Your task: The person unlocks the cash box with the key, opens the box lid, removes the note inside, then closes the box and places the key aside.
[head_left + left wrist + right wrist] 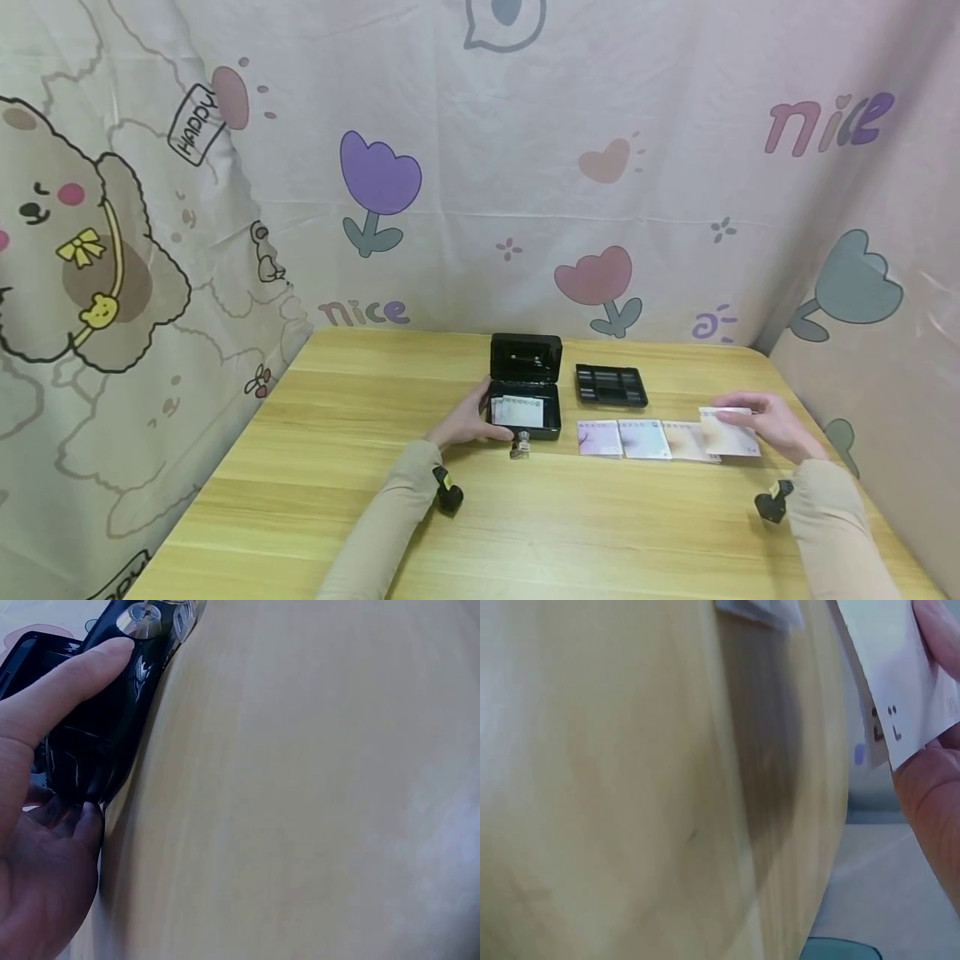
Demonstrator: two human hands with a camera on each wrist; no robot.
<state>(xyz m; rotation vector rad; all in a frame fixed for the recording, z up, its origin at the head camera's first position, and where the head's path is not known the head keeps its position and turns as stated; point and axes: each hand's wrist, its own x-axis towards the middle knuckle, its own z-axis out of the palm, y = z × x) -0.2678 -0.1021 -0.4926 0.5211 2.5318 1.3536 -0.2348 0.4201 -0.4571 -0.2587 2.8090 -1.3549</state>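
Note:
A black cash box (552,417) stands on the table with its lid (517,343) raised and pale banknotes (522,412) inside. My left hand (471,421) grips the box by its left side, the thumb along the front beside the round lock (140,621). Keys (521,448) hang at that lock. At the right, my right hand (772,423) pinches pale tan banknotes (727,433) by their upper right part; the right wrist view shows two layered edges. The held banknotes overlap a tan banknote (684,440) in the head view. Left of it lie a blue banknote (643,439) and a purple banknote (598,437).
A black compartment tray (611,386) lies behind the row of banknotes, right of the cash box. The wooden table (600,525) meets a patterned cloth (450,275) at the back and sides. A small black camera sits on each wrist.

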